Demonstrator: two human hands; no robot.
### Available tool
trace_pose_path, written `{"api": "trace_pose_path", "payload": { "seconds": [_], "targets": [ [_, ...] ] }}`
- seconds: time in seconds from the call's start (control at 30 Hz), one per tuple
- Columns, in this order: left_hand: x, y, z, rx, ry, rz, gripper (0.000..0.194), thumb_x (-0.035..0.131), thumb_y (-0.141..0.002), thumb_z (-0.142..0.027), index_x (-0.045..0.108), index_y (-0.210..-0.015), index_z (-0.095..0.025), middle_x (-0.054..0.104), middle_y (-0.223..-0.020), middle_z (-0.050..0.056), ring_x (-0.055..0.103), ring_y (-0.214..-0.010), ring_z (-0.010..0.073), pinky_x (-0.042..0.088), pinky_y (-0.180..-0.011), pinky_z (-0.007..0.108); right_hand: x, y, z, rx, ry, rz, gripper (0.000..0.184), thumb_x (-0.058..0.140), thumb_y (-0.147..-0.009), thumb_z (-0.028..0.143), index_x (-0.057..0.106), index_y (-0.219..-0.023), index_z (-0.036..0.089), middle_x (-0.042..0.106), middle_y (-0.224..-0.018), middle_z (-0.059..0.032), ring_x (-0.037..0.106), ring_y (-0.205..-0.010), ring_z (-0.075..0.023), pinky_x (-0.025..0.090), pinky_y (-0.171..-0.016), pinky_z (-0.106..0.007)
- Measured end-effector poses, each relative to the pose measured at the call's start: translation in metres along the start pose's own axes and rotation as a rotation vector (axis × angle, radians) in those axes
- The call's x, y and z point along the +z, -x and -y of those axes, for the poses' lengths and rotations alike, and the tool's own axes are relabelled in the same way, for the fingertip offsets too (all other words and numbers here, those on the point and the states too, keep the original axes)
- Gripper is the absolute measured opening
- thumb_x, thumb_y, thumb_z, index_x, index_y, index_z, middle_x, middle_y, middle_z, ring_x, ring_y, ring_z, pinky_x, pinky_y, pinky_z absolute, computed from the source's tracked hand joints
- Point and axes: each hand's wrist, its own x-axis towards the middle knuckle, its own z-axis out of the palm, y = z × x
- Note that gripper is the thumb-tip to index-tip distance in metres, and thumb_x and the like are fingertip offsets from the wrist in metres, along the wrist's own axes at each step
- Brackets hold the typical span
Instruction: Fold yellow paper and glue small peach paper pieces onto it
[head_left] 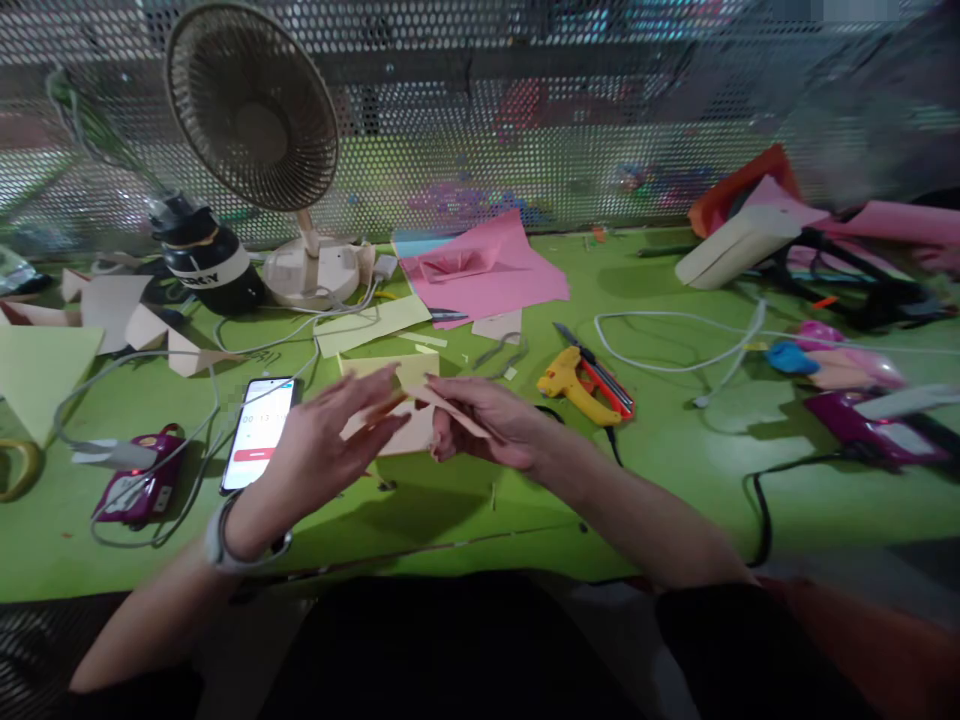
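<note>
My right hand (491, 425) is closed in a pinch on a small folded cream paper piece (456, 410) just above the green table (675, 480). My left hand (334, 440) hovers beside it with fingers stretched out flat, fingertips touching the paper's left end. A larger cream paper sheet (405, 432) lies on the table under both hands. A band sits on my left wrist.
A phone (259, 432) with a lit timer screen lies left of my hands. A yellow glue gun (571, 385), pink paper (487, 270), a desk fan (255, 110), a dark bottle (202, 255), cables and paper scraps lie around. A perforated metal wall stands behind.
</note>
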Motion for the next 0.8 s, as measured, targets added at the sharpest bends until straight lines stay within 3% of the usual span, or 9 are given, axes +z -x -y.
{"api": "trace_pose_path", "payload": {
  "seconds": [0.03, 0.1, 0.17, 0.23, 0.3, 0.37, 0.47, 0.53, 0.8],
  "targets": [
    [0.003, -0.002, 0.002, -0.102, 0.123, 0.072, 0.03, 0.066, -0.085, -0.04, 0.072, -0.108, -0.021, 0.075, -0.095, 0.006, 0.071, -0.085, 0.0251, 0.054, -0.084, 0.04, -0.001, -0.001, 0.0, -0.032, 0.026, -0.004, 0.032, 0.049, -0.092, 0.04, 0.063, -0.076, 0.017, 0.064, -0.05, -0.0007, 0.061, -0.043, -0.0139, 0.053, -0.049, -0.026],
    [0.01, -0.008, 0.01, -0.279, 0.407, 0.106, 0.027, 0.065, -0.085, -0.043, 0.075, -0.085, -0.017, 0.075, -0.079, 0.006, 0.069, -0.07, 0.0204, 0.054, -0.066, 0.03, -0.007, -0.003, 0.001, -0.194, 0.079, -0.066, 0.031, 0.048, -0.089, 0.041, 0.062, -0.073, 0.019, 0.059, -0.047, 0.0015, 0.056, -0.04, -0.0129, 0.047, -0.043, -0.024],
    [0.016, -0.012, 0.017, -0.415, 0.636, 0.078, 0.027, 0.073, -0.079, -0.042, 0.073, -0.072, -0.016, 0.074, -0.074, 0.006, 0.066, -0.065, 0.017, 0.052, -0.062, 0.026, -0.014, -0.005, 0.002, -0.41, 0.139, -0.161, 0.019, 0.054, -0.082, 0.034, 0.061, -0.072, 0.02, 0.056, -0.049, 0.0039, 0.05, -0.041, -0.0099, 0.04, -0.041, -0.021],
    [0.02, -0.015, 0.022, -0.514, 0.774, 0.074, 0.024, 0.077, -0.075, -0.038, 0.072, -0.068, -0.016, 0.072, -0.071, 0.004, 0.064, -0.061, 0.0141, 0.051, -0.061, 0.024, -0.018, -0.008, 0.002, -0.526, 0.251, -0.185, 0.01, 0.06, -0.072, 0.023, 0.064, -0.08, 0.02, 0.061, -0.063, 0.0036, 0.052, -0.051, -0.009, 0.041, -0.046, -0.02],
    [0.024, -0.016, 0.024, -0.566, 0.84, 0.11, 0.023, 0.078, -0.074, -0.036, 0.072, -0.068, -0.015, 0.07, -0.068, 0.003, 0.061, -0.058, 0.0118, 0.05, -0.06, 0.023, -0.018, -0.009, 0.0, -0.551, 0.411, -0.157, 0.031, 0.066, -0.066, 0.017, 0.067, -0.096, 0.021, 0.066, -0.085, 0.0011, 0.056, -0.065, -0.0101, 0.046, -0.057, -0.022],
    [0.028, -0.015, 0.025, -0.57, 0.867, 0.16, 0.023, 0.079, -0.074, -0.036, 0.072, -0.069, -0.015, 0.069, -0.066, 0.002, 0.059, -0.057, 0.0099, 0.048, -0.058, 0.021, -0.015, -0.011, -0.004, -0.563, 0.547, -0.164, 0.036, 0.072, -0.067, 0.02, 0.067, -0.102, 0.021, 0.065, -0.093, -0.0005, 0.056, -0.07, -0.0111, 0.048, -0.063, -0.025],
    [0.033, -0.013, 0.027, -0.562, 0.879, 0.23, 0.024, 0.08, -0.073, -0.035, 0.071, -0.071, -0.013, 0.068, -0.066, 0.001, 0.058, -0.057, 0.0084, 0.047, -0.057, 0.019, -0.013, -0.016, -0.011, -0.585, 0.609, -0.242, 0.02, 0.072, -0.076, 0.036, 0.068, -0.085, 0.019, 0.063, -0.076, 0.0002, 0.054, -0.063, -0.011, 0.046, -0.059, -0.025],
    [0.036, -0.013, 0.029, -0.583, 0.894, 0.262, 0.024, 0.081, -0.071, -0.034, 0.071, -0.073, -0.012, 0.068, -0.068, 0.001, 0.059, -0.058, 0.0084, 0.048, -0.059, 0.019, -0.015, -0.019, -0.015, -0.573, 0.588, -0.259, 0.025, 0.072, -0.077, 0.042, 0.066, -0.075, 0.018, 0.061, -0.066, 0.0012, 0.053, -0.058, -0.0103, 0.045, -0.055, -0.024],
    [0.035, -0.013, 0.035, -0.667, 0.931, 0.342, 0.024, 0.08, -0.072, -0.033, 0.074, -0.083, -0.013, 0.074, -0.08, 0.004, 0.065, -0.065, 0.0094, 0.052, -0.065, 0.02, -0.024, -0.025, -0.016, -0.48, 0.458, -0.242, 0.038, 0.075, -0.072, 0.052, 0.065, -0.066, 0.016, 0.062, -0.057, 0.0015, 0.056, -0.047, -0.0083, 0.042, -0.046, -0.021]
  ]
}}
